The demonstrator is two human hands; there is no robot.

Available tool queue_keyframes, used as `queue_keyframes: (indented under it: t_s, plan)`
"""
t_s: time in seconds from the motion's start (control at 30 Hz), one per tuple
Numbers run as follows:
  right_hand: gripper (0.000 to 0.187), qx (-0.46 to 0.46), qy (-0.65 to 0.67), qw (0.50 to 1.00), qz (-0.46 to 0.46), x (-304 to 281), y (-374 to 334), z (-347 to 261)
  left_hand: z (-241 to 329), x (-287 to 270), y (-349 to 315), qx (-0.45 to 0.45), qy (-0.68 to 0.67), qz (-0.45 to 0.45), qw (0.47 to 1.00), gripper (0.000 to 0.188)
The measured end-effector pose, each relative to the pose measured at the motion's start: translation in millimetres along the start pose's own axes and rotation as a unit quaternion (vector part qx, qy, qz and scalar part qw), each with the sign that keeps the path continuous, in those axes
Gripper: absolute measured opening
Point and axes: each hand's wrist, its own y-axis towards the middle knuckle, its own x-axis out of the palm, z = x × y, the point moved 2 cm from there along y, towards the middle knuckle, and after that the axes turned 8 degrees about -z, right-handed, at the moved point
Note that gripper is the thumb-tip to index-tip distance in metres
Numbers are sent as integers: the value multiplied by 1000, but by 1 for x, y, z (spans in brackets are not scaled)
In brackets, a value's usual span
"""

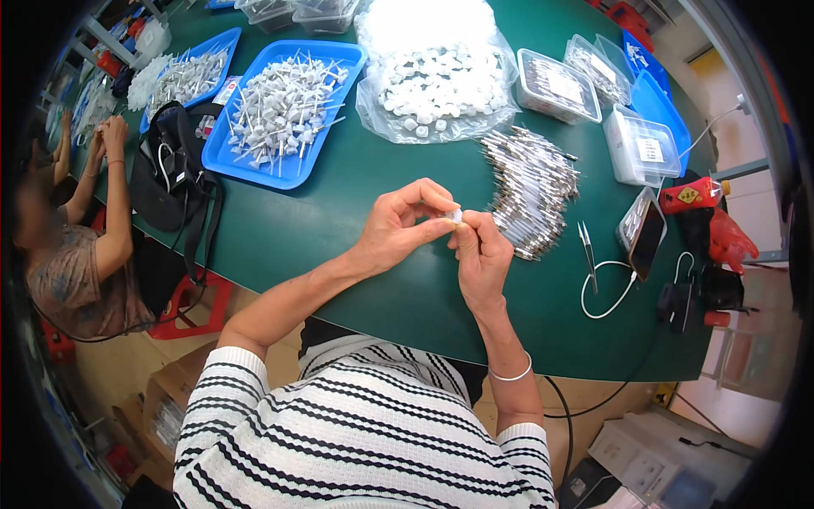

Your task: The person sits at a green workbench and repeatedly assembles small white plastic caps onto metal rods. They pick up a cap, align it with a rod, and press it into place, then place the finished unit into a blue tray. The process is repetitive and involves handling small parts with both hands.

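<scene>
Pinching a small white plastic piece (456, 216) between both hands, you have it over the near-middle of the green tabletop (339, 254), in front of your striped sweater (356, 416). Left hand (405, 219): thumb and index fingertips closed narrow on the piece, other fingers bent above. Right hand (483, 254): thumb and index meet it from the other side, grip just as narrow, remaining fingers curled in; piece mostly covered, exact shape can't be told. White bangle (511, 377) on your right wrist. Just beyond the right hand, slightly right: heap of thin metal-and-white rods (534, 191), lying roughly side by side. Straight ahead, clear plastic bag (373, 114) spread open under loose white caps (441, 89). Ahead-left, blue tray (219, 155) piled with white-headed metal pins (284, 110); a second blue tray (231, 41) farther left, filled similarly. Far right of the rods: tweezers (587, 244), white cable (607, 316) looped near them, smartphone (649, 240) tilted up. Lidded clear box (558, 86) beyond the rods, red bottle (691, 195) out by the right edge. Black bag (165, 182) at the table's left side; past it, another person (85, 280) sits with hands raised together.
</scene>
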Motion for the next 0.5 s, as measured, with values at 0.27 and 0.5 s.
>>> queue_keyframes:
  t_s: [0.27, 0.5]
  plan:
    - [12, 76, 186, 979, -32, 1, 4, 1, 17, -8, 10, -29, 40, -29, 998, 13]
    - [9, 16, 173, 985, 3, -3, 9, 7, 17, -18, 5, -46, 111, 58, 991, 12]
